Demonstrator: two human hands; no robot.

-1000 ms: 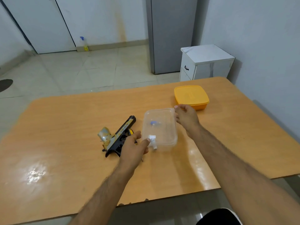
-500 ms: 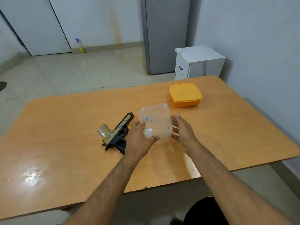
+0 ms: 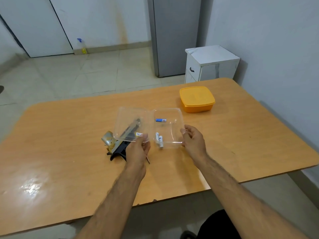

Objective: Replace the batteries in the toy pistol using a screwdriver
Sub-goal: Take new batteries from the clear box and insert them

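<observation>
A clear plastic box (image 3: pixel 174 130) lies open on the wooden table (image 3: pixel 69 135), held at its right rim by my right hand (image 3: pixel 192 139). Inside are a blue battery (image 3: pixel 160 120) and two white batteries (image 3: pixel 159 139). My left hand (image 3: pixel 138 149) pinches the near edge of the clear lid (image 3: pixel 131 124), swung out to the left. The black and gold toy pistol (image 3: pixel 114 145) lies under the lid, partly seen through it. A thin screwdriver tip (image 3: pixel 148 159) shows below my left hand; its handle is hidden.
A closed orange box (image 3: pixel 197 98) stands at the back right of the table. Beyond the table are a white cabinet (image 3: pixel 210 63), a grey fridge (image 3: pixel 174 35) and a spray bottle (image 3: pixel 82 46) on the tiled floor.
The closed clear box, held between both hands, has been opened: the lid swung left over the pistol, and the batteries inside now show.
</observation>
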